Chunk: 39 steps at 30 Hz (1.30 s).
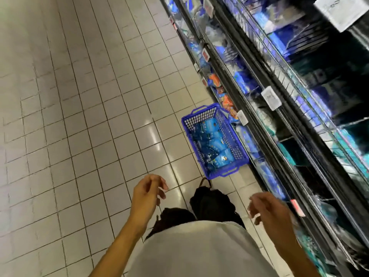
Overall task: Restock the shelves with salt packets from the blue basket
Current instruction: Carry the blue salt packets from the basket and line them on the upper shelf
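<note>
Blue basket sits on tiled floor beside shelves, salt packets inside; left hand and right hand hang loosely curled, holding nothing; next, likely, a reach down for packets.

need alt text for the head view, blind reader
A blue basket of blue packets sits on the tiled floor beside stocked shelves on the right. Nearer the camera, the person's left hand and right hand hang empty, fingers loosely curled.
</note>
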{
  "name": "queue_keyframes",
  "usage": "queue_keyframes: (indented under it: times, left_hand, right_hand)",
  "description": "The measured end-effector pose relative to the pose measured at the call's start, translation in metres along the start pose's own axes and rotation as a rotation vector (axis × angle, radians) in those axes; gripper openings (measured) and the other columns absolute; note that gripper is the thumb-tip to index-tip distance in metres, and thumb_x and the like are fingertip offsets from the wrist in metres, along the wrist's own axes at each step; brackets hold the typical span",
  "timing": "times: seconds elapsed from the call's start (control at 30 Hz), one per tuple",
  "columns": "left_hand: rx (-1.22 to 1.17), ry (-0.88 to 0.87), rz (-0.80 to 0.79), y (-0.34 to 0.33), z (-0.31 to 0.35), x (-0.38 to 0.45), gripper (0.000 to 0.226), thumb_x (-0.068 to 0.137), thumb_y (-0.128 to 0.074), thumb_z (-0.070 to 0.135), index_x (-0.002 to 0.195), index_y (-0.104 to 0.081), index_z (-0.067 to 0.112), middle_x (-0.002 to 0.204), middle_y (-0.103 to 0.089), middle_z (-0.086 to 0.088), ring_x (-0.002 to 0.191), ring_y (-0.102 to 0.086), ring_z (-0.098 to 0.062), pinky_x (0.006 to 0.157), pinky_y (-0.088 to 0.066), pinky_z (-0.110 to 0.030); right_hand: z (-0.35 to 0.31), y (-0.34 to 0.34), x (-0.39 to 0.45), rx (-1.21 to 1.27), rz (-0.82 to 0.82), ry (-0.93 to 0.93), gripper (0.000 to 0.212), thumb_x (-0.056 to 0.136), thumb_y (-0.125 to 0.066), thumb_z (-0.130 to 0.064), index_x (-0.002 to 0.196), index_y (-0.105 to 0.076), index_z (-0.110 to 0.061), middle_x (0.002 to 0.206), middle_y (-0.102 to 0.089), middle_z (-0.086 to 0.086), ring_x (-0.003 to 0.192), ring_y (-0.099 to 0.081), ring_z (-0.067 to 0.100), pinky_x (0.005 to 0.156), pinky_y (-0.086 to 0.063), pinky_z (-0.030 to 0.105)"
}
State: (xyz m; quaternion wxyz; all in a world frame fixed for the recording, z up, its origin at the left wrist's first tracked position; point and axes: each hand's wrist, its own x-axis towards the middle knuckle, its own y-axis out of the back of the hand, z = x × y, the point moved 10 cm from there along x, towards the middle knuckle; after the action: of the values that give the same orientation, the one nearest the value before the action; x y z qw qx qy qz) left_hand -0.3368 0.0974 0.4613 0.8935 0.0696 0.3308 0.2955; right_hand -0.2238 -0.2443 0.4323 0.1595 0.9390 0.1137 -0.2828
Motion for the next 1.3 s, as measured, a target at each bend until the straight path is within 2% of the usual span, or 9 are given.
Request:
queue_keyframes:
  times: [0.3, 0.5, 0.57, 0.7, 0.77, 0.87, 0.97, 1.13, 1.3]
  left_hand:
    - [0.150, 0.065, -0.213, -0.076, 0.061, 0.146, 0.029, 0.106, -0.044, 0.018, 0.090, -0.066, 0.008, 0.075, -0.073, 0.004, 0.060, -0.062, -0.006, 0.055, -0.046, -0.020]
    - [0.252, 0.118, -0.337, -0.162, 0.014, 0.285, 0.024, 0.105, -0.046, 0.013, 0.094, -0.061, -0.001, 0.085, -0.072, -0.017, 0.059, -0.063, -0.013, 0.047, -0.045, -0.018]
    - [0.292, 0.136, -0.372, -0.192, -0.018, 0.332, 0.022, 0.104, -0.047, 0.015, 0.094, -0.062, 0.002, 0.081, -0.071, -0.013, 0.054, -0.062, -0.010, 0.046, -0.047, -0.019]
    - [0.390, 0.104, -0.424, -0.251, -0.088, 0.426, 0.015, 0.103, -0.050, 0.019, 0.096, -0.060, 0.010, 0.094, -0.071, -0.021, 0.083, -0.070, -0.035, 0.080, -0.058, -0.050]
    - [0.493, 0.036, -0.427, -0.276, -0.118, 0.469, 0.008, 0.102, -0.051, 0.019, 0.104, -0.054, 0.011, 0.096, -0.068, -0.018, 0.094, -0.067, -0.040, 0.086, -0.055, -0.050]
    - [0.721, -0.097, -0.464, -0.317, -0.159, 0.535, 0.012, 0.098, -0.052, 0.023, 0.107, -0.048, 0.016, 0.104, -0.062, -0.008, 0.098, -0.059, -0.032, 0.083, -0.047, -0.038]
    - [0.929, -0.218, -0.509, -0.359, -0.198, 0.597, 0.038, 0.098, -0.055, 0.025, 0.127, -0.046, 0.002, 0.130, -0.053, -0.022, 0.121, -0.051, -0.039, 0.100, -0.044, -0.046]
    - [0.943, -0.311, -0.443, -0.414, -0.240, 0.686, 0.050, 0.097, -0.058, 0.022, 0.138, -0.042, -0.002, 0.138, -0.050, -0.026, 0.131, -0.049, -0.041, 0.109, -0.040, -0.051]
    - [1.211, -0.486, -0.273, -0.444, -0.263, 0.716, 0.069, 0.094, -0.062, 0.041, 0.140, -0.037, -0.005, 0.139, -0.045, -0.029, 0.127, -0.047, -0.047, 0.103, -0.041, -0.053]
  right_hand:
    - [-0.036, -0.075, 0.117, 0.035, -0.029, -0.074, 0.021, 0.098, -0.056, -0.001, 0.084, -0.066, -0.014, 0.069, -0.071, 0.010, 0.052, -0.064, 0.018, 0.043, -0.045, 0.027]
    - [0.030, -0.100, 0.238, 0.035, 0.087, -0.247, 0.022, 0.098, -0.056, -0.002, 0.081, -0.064, -0.012, 0.062, -0.068, 0.006, 0.052, -0.065, 0.016, 0.042, -0.045, 0.027]
    - [0.065, -0.104, 0.284, 0.110, 0.183, -0.309, 0.017, 0.100, -0.056, -0.003, 0.086, -0.065, -0.005, 0.060, -0.068, 0.007, 0.049, -0.065, 0.016, 0.040, -0.047, 0.026]
    - [0.155, -0.136, 0.378, 0.240, 0.270, -0.493, 0.013, 0.102, -0.051, -0.005, 0.094, -0.060, -0.003, 0.074, -0.063, 0.017, 0.039, -0.062, 0.008, 0.034, -0.044, 0.017]
    - [0.203, -0.158, 0.420, 0.211, 0.273, -0.550, 0.020, 0.103, -0.049, -0.008, 0.085, -0.057, -0.009, 0.077, -0.062, 0.014, 0.039, -0.060, 0.004, 0.033, -0.040, 0.014]
    - [0.279, -0.184, 0.477, 0.172, 0.345, -0.596, 0.016, 0.104, -0.051, -0.018, 0.090, -0.057, -0.013, 0.088, -0.064, 0.014, 0.067, -0.070, 0.015, 0.052, -0.055, 0.027]
    - [0.350, -0.212, 0.527, 0.051, 0.330, -0.660, 0.016, 0.102, -0.053, -0.023, 0.101, -0.059, -0.007, 0.106, -0.064, 0.022, 0.101, -0.065, 0.039, 0.087, -0.057, 0.054]
    - [0.421, -0.233, 0.591, -0.130, 0.339, -0.666, 0.061, 0.096, -0.064, -0.031, 0.138, -0.046, 0.010, 0.142, -0.051, 0.027, 0.131, -0.051, 0.037, 0.104, -0.038, 0.040]
    - [0.455, -0.238, 0.629, -0.184, 0.370, -0.710, 0.095, 0.089, -0.068, -0.052, 0.152, -0.024, 0.004, 0.158, -0.030, 0.025, 0.143, -0.036, 0.039, 0.115, -0.034, 0.050]
